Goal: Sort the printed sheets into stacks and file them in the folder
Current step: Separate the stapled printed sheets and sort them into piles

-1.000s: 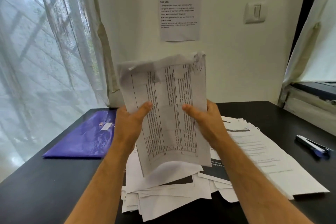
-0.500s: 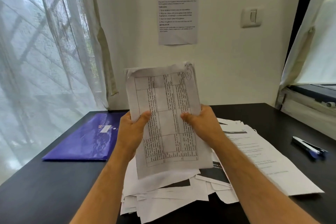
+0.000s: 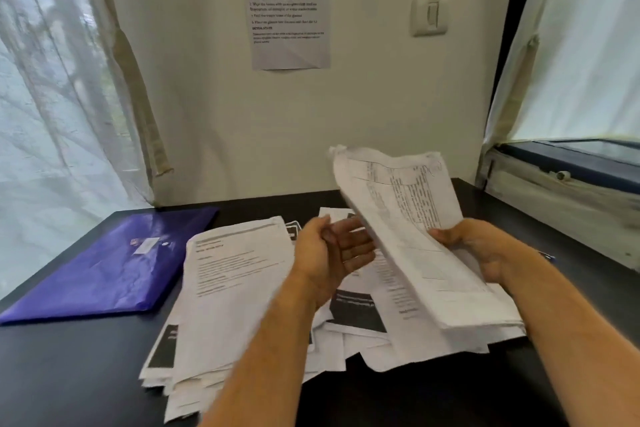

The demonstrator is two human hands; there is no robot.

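1. The step in hand looks like sorting: one bundle of printed sheets [image 3: 412,229] is held up, tilted, over the desk's 3 o'clock side.
2. The right hand [image 3: 481,250] pinches that bundle at its lower right edge, thumb on the printed face, fingers hidden behind.
3. The left hand [image 3: 332,250] hangs just beside the bundle's left edge, palm up, fingers spread and relaxed, holding nothing.
4. Below, loose papers [image 3: 235,295] lie fanned across the black desk [image 3: 69,374] from 6 to 3 o'clock, not yet in neat stacks.
5. The purple folder [image 3: 110,263] lies flat and shut at 9 o'clock, well apart from both hands.
6. Next, I judge, the bundle needs laying onto a matching pile; the thin sheets will flop, so the free hand should support them.
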